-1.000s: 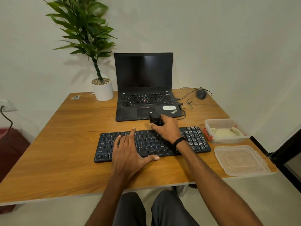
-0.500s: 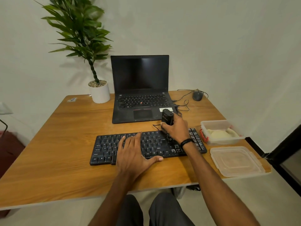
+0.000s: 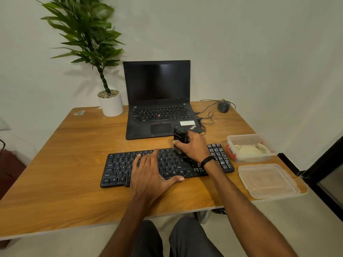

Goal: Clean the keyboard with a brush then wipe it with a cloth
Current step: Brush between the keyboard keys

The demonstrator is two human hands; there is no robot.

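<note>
A black keyboard (image 3: 118,167) lies across the middle of the wooden table (image 3: 55,164). My left hand (image 3: 152,173) rests flat on its centre keys, fingers spread, thumb along the front edge. My right hand (image 3: 193,147) grips a black brush (image 3: 179,135) upright over the keyboard's right-centre keys; its bristle end is hidden behind my fingers. A pale cloth (image 3: 248,150) sits in a clear plastic box (image 3: 241,140) to the right of the keyboard.
An open black laptop (image 3: 157,101) stands behind the keyboard. A potted plant (image 3: 111,102) is at back left, a mouse (image 3: 223,106) with loose cable at back right. A clear lid (image 3: 267,180) lies near the table's right front corner.
My right hand has carried the brush from the keyboard's back edge toward the front, down over the right-centre keys. My left hand has stayed on the keys.
</note>
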